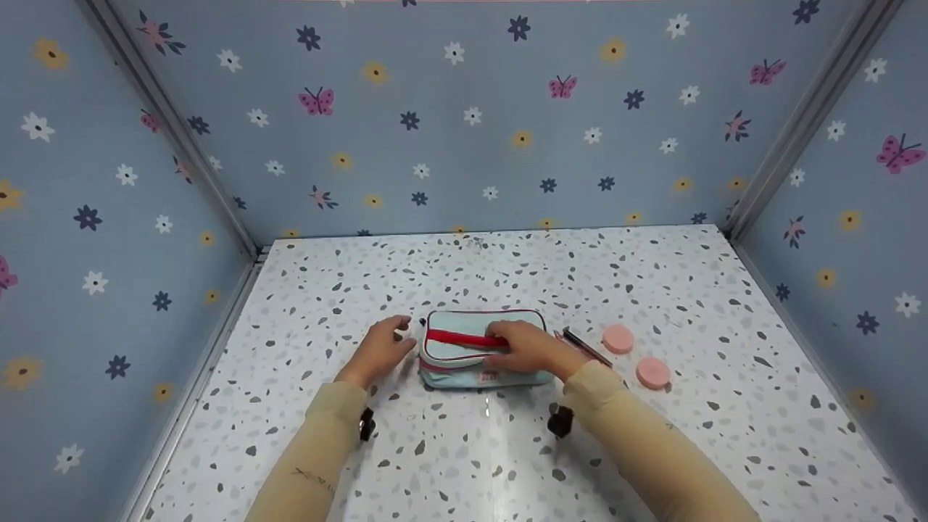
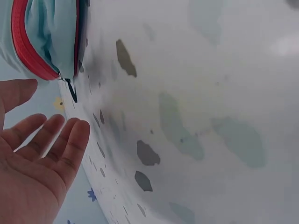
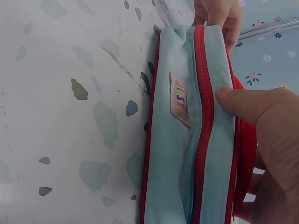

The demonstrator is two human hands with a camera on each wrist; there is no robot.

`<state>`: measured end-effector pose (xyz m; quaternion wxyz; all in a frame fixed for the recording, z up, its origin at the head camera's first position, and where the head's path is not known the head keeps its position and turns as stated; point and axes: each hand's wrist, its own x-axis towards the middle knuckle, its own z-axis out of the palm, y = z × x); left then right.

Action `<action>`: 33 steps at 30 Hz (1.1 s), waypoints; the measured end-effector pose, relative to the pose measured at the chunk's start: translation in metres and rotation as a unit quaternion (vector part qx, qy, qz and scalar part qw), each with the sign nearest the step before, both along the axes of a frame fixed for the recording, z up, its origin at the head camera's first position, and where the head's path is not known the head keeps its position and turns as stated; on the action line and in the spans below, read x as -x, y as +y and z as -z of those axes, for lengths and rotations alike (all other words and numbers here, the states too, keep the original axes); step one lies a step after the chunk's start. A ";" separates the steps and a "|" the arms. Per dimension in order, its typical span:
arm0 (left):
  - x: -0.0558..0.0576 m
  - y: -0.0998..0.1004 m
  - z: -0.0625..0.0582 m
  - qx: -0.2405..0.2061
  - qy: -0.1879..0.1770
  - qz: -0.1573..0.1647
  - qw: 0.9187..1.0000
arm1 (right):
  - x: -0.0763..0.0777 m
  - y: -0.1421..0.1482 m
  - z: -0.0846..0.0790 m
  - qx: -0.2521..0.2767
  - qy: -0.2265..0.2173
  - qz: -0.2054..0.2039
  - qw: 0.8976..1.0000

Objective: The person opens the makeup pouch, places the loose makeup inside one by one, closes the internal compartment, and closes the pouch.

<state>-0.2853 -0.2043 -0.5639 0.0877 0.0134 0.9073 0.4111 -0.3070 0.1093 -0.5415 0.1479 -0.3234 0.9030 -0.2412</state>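
A light blue pencil case (image 1: 464,320) with red zipper and piping sits on the speckled table. My right hand (image 1: 525,344) grips it from above at its right half, over the red strap handle (image 1: 457,338). In the right wrist view the thumb (image 3: 226,95) presses the upper front side, beside the closed red zipper (image 3: 201,135); the other fingers are partly hidden behind the strap. My left hand (image 1: 377,351) is just off the case's left end, fingers loosely bent and holding nothing. Close to its thumb, a dark zipper pull (image 2: 71,91) hangs from the case's corner.
Pens or pencils (image 1: 586,346) lie right of the case, partly behind my right wrist. Two pink round objects (image 1: 618,339) rest farther right. Flower-patterned walls (image 1: 464,145) enclose the table (image 1: 348,268) at the back and both sides.
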 end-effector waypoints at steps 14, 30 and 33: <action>0.029 0.004 -0.005 -0.007 -0.024 0.049 0.998 | -0.002 0.008 0.007 0.021 0.023 -0.012 0.999; 0.043 0.014 0.004 -0.027 -0.017 0.128 0.991 | -0.010 0.015 0.013 0.034 0.047 0.001 0.998; 0.044 0.016 0.005 -0.042 -0.025 0.126 0.991 | -0.011 0.017 0.013 0.040 0.044 0.002 0.998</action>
